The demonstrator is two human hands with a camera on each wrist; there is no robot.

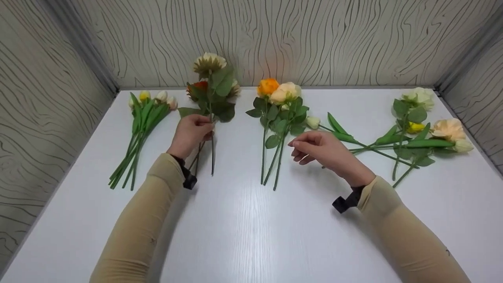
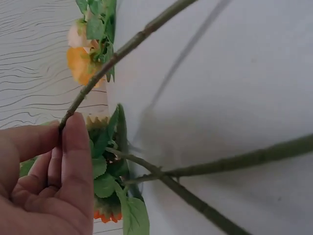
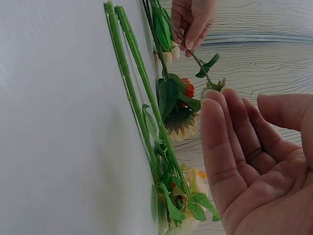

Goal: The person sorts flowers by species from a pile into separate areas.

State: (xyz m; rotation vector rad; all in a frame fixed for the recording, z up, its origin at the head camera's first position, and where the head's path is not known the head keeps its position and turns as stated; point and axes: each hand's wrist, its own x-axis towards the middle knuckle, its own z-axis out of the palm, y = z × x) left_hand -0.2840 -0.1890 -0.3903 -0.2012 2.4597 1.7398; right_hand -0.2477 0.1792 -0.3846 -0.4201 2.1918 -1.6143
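My left hand [image 1: 191, 133] pinches the stem of a cream sunflower-like flower [image 1: 209, 66] between thumb and fingers. Its stem [image 2: 115, 58] slants up off the white table in the left wrist view. Beneath it lie an orange-red flower [image 1: 199, 87] and a pale one, partly hidden by leaves and the held bloom. My right hand [image 1: 324, 151] hovers over the table with fingers loosely bent and nothing in them; its palm shows in the right wrist view. Just left of that hand lies a group of roses, one orange [image 1: 268, 86] and one peach [image 1: 289, 92].
At the left lies a bunch of tulips [image 1: 145, 118] with their stems together. On the right, a white tulip [image 1: 313, 122], a pale green-white rose [image 1: 418, 98] and a peach flower [image 1: 448, 129] lie with crossing stems. Wood-grain panels [image 1: 314, 43] stand behind the table [image 1: 251, 236].
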